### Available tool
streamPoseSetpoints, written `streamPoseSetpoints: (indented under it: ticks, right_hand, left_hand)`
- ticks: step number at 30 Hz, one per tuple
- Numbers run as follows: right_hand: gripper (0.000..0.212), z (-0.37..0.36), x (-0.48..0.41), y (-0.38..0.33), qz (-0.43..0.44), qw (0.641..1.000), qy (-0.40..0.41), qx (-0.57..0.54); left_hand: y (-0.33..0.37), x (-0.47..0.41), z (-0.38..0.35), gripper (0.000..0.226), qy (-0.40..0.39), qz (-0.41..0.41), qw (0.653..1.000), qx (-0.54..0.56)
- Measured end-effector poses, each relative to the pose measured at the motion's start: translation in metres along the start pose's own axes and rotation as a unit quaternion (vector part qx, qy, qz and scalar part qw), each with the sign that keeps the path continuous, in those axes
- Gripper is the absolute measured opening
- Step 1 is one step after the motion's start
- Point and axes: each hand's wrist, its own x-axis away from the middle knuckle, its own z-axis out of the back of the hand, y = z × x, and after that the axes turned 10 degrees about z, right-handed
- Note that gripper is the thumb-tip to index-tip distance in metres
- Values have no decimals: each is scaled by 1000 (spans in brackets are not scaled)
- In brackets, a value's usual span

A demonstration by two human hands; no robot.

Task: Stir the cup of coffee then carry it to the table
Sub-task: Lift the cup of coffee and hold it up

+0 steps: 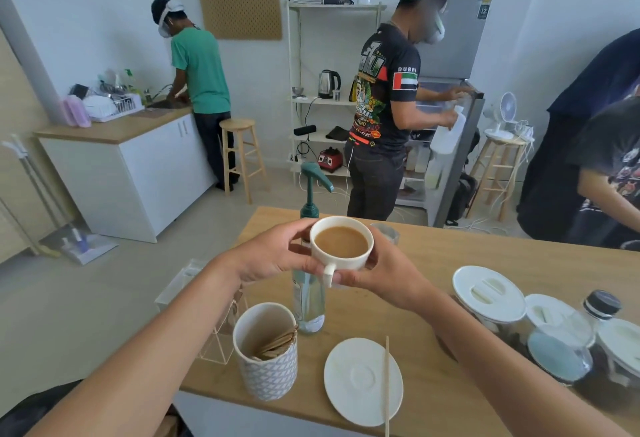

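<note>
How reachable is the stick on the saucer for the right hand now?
Probably not yet: the right hand grips the cup along with the left hand. The stick lies uncovered across the saucer, so the way looks free once that hand lets go.

White cup, upright, nearly full of milky brown coffee, handle toward the wearer, held above the wooden counter.

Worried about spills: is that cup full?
Nearly full: coffee sits just below the cup rim. The left hand and right hand hold it upright.
</note>
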Motion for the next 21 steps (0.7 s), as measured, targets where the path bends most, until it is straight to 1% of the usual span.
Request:
streamPoseSetpoints:
  ticks: [3, 6, 9, 11, 13, 16, 18, 19, 21]
  right_hand:
    - [87, 0, -2, 0, 1, 1000, 11, -2]
    - [88, 0, -3, -2, 3, 1000, 24, 6]
    - [90, 1, -6, -2, 8, 999, 41, 9]
    - [93, 4, -8, -2, 8, 999, 45, 10]
    - [94, 6, -10, -2, 5, 999, 46, 12]
    - [93, 9, -10, 0, 2, 999, 44, 14]
    - [92, 10, -9, 0, 1, 999, 43, 17]
    - [92, 9, -10, 0, 2, 999, 44, 18]
    - [93, 8, -10, 0, 5, 999, 44, 16]
  left_hand:
    - [2, 0, 3, 68, -2, 4, 1000, -7]
    - [6, 2, 3, 67, 8, 8, 1000, -6]
    - [15, 8, 10, 65, 31, 19, 996, -78]
    - [26, 15, 22, 65, 67, 37, 987, -139]
    - [41, 22, 37, 60, 116, 43, 973, -194]
    - [64, 20, 51, 44, 200, -1, 956, -214]
    - [75, 7, 50, 38, 262, -45, 936, -232]
    - [80, 0, 47, 36, 281, -60, 928, -239]
    - [85, -16, 38, 34, 284, -73, 924, -245]
